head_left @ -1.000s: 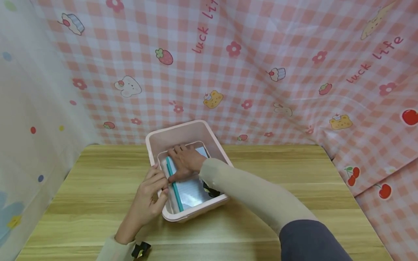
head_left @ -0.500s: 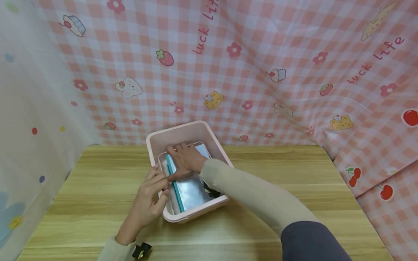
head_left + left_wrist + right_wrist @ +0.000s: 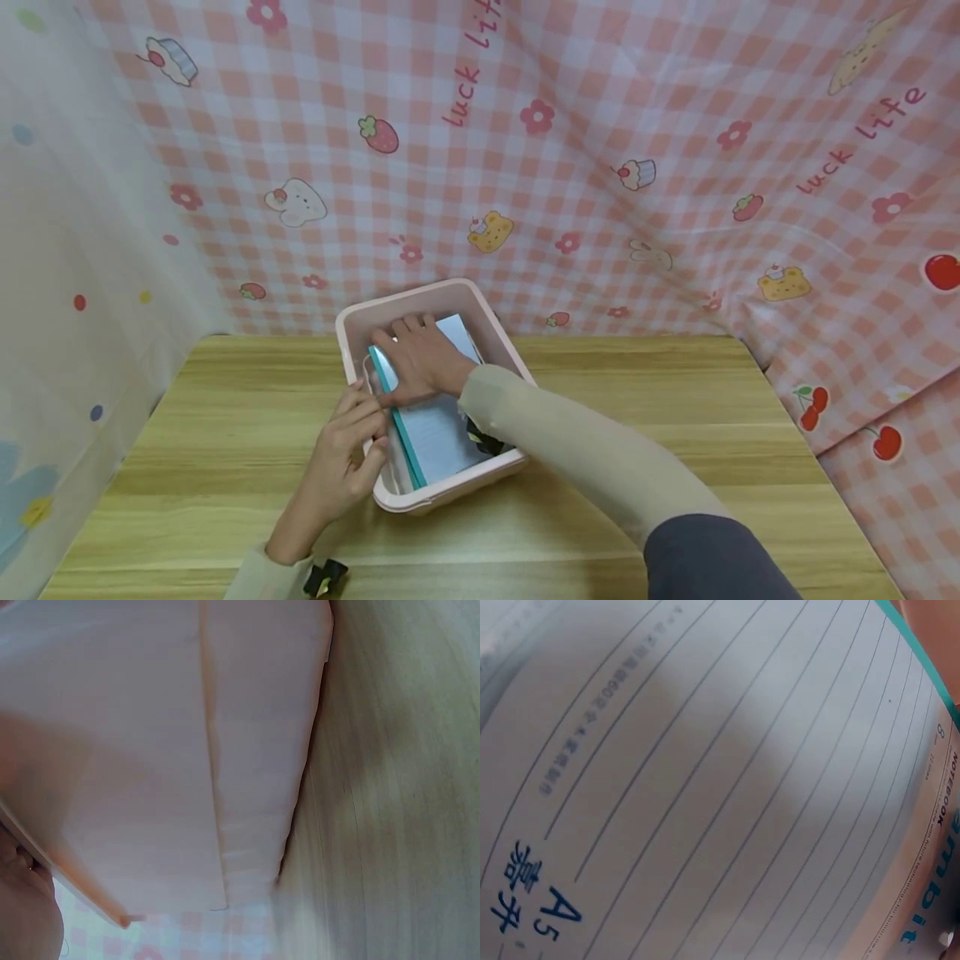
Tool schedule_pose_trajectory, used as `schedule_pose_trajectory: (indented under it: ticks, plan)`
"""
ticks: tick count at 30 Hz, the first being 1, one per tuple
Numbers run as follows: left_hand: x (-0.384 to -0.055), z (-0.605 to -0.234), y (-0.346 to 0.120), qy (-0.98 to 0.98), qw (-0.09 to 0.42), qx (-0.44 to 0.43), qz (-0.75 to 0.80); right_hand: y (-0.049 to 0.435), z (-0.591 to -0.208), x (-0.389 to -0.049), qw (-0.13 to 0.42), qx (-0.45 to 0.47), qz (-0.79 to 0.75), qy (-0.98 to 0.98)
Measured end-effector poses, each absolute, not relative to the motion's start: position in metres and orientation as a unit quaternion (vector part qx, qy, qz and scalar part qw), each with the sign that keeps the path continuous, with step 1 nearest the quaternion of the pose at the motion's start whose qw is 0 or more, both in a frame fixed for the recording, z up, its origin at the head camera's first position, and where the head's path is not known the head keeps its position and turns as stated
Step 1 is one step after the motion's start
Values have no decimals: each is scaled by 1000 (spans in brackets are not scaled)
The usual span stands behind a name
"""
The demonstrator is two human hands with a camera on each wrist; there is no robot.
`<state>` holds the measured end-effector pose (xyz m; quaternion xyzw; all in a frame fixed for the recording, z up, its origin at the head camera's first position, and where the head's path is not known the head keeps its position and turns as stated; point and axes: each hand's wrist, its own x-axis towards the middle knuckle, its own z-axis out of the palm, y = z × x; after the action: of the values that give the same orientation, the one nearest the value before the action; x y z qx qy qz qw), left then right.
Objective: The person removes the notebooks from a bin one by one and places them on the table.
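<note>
A pale pink plastic bin [image 3: 483, 304] stands on the wooden table. In it is a notebook [image 3: 442, 442] with a teal edge along its left side; lines and A5 lettering show on its pale cover in the right wrist view. My right hand [image 3: 423, 358] reaches into the bin and spreads across the notebook, thumb at the teal edge and fingers over the far end, gripping it. My left hand [image 3: 345, 442] holds the bin's left rim, fingers curled over it. In the left wrist view, the bin's outer wall [image 3: 135, 795] fills most of the frame.
The wooden table [image 3: 637, 400] extends on both sides of the bin. A pink checked cloth [image 3: 570, 167] hangs right behind the bin, and a white dotted cloth [image 3: 97, 250] hangs at the left. A black strap piece [image 3: 325, 577] sits at the left wrist.
The notebook has risen inside the bin and shifted slightly toward the far left, with my right hand moving along with it. My left hand has kept its hold on the rim.
</note>
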<state>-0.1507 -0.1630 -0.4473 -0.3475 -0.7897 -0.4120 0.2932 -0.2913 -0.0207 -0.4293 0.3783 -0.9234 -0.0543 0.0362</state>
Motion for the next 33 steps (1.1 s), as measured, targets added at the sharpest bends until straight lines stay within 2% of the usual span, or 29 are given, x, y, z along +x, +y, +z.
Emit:
schedule_pose_trajectory:
  ticks: [8, 22, 33]
  plan:
    - [-146, -447, -164, -794, 290, -341, -411, -21, -421, -291, 46, 376, -13, -925]
    - [-142, -450, -168, -789, 294, -342, -417, -13, -392, -284, 110, 390, 63, -912]
    - [-152, -450, -163, -788, 293, -345, -417, 0, -365, -282, 205, 391, 80, -894]
